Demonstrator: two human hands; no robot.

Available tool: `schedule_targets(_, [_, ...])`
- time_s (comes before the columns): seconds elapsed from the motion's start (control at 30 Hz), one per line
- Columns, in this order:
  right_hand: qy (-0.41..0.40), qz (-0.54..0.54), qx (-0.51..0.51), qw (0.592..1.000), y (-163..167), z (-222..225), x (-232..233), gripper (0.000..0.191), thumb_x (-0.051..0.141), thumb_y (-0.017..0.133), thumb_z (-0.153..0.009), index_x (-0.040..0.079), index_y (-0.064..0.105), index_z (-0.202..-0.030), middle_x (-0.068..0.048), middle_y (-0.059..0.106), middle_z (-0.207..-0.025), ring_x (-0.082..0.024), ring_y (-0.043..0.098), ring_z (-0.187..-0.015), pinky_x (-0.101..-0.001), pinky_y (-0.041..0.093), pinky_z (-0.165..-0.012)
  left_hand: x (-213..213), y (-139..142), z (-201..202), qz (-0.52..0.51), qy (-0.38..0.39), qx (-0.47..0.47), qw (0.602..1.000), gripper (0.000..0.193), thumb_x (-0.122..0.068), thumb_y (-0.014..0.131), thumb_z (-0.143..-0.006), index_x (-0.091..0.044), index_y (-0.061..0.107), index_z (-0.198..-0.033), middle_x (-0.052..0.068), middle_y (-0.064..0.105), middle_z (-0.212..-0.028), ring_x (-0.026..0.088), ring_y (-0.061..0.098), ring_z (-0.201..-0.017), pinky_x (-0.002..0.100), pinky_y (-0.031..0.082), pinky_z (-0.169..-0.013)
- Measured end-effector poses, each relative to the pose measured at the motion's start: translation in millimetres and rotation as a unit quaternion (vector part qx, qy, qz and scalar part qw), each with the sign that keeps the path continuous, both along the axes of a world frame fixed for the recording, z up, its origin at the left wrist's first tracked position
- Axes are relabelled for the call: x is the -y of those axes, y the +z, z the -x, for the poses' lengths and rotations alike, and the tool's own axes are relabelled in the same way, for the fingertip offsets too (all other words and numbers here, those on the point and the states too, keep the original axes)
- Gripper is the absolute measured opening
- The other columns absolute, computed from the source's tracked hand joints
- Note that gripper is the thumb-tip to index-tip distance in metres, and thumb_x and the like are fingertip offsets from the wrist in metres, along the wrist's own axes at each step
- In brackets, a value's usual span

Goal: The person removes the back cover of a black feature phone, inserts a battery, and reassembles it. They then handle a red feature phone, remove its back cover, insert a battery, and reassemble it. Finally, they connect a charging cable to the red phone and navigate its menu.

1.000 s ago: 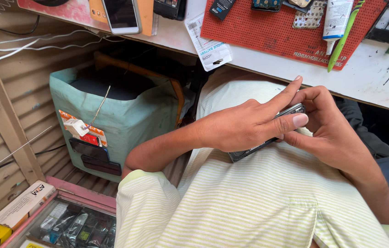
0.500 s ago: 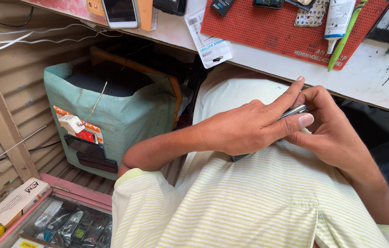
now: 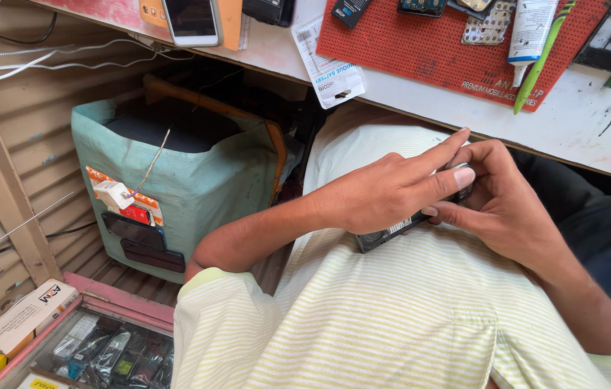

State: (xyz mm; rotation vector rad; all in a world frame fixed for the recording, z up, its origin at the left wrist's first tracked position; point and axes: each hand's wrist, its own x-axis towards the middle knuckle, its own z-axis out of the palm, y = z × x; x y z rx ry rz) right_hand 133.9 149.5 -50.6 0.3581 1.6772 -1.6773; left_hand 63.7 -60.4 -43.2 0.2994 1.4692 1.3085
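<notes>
Both of my hands hold a small dark phone [image 3: 386,235] over my lap, just below the edge of the workbench. My left hand [image 3: 385,191] lies across its top with index and middle fingers stretched out to the right. My right hand [image 3: 496,198] cups the phone's far end, fingers curled around it. Only the phone's lower left corner shows under my left palm. I wear a pale green striped shirt [image 3: 392,324].
The white workbench [image 3: 579,122] carries a red perforated mat [image 3: 435,50] with phone parts, a white glue tube [image 3: 529,32], a green tool [image 3: 540,61] and a smartphone [image 3: 192,20]. A teal-covered box [image 3: 190,180] stands under the bench. A glass case of phone parts [image 3: 104,353] is at lower left.
My hands have stayed on the phone and shifted only slightly; the phone's lower corner shows a little more under my left palm. The view has drifted slightly.
</notes>
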Motion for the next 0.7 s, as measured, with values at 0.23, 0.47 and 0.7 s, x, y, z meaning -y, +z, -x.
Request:
schedule_targets(0.23, [-0.019, 0.086, 0.005, 0.996, 3.2, 6.4, -3.5, 0.055, -0.001, 0.072, -0.085, 0.002, 0.044, -0.132, -0.01, 0.057, -0.123, -0.013, 0.064, -0.11, -0.0311, 0.062, -0.088, 5.0, -3.1, -0.9, -0.006, 0.01, 0.007, 1.0, 0.09, -0.066, 0.031, -0.1, -0.005, 0.018, -0.165, 0.03, 0.059, -0.143, 0.044, 0.051, -0.139, 0.044, 0.038, -0.116])
schedule_targets(0.47, [0.021, 0.053, -0.025, 0.998, 7.8, 8.3, -4.5, 0.056, -0.005, 0.073, -0.082, 0.0, 0.044, -0.13, -0.01, 0.055, -0.126, -0.014, 0.059, -0.118, -0.0319, 0.054, -0.1, 5.3, -2.7, -4.8, -0.009, 0.009, -0.01, 1.0, 0.089, -0.065, 0.033, -0.101, -0.004, 0.021, -0.164, 0.029, 0.056, -0.147, 0.043, 0.051, -0.139, 0.045, 0.039, -0.115])
schedule_targets(0.7, [0.04, 0.018, 0.023, 0.999, 9.4, 9.5, -1.1, 0.057, -0.003, 0.075, -0.081, 0.001, 0.044, -0.129, -0.008, 0.055, -0.122, -0.013, 0.059, -0.115, -0.0312, 0.055, -0.096, 5.0, -10.8, -11.1, -0.023, 0.018, -0.007, 1.0, 0.089, -0.067, 0.033, -0.103, -0.001, 0.024, -0.163, 0.026, 0.052, -0.153, 0.04, 0.05, -0.143, 0.043, 0.038, -0.118])
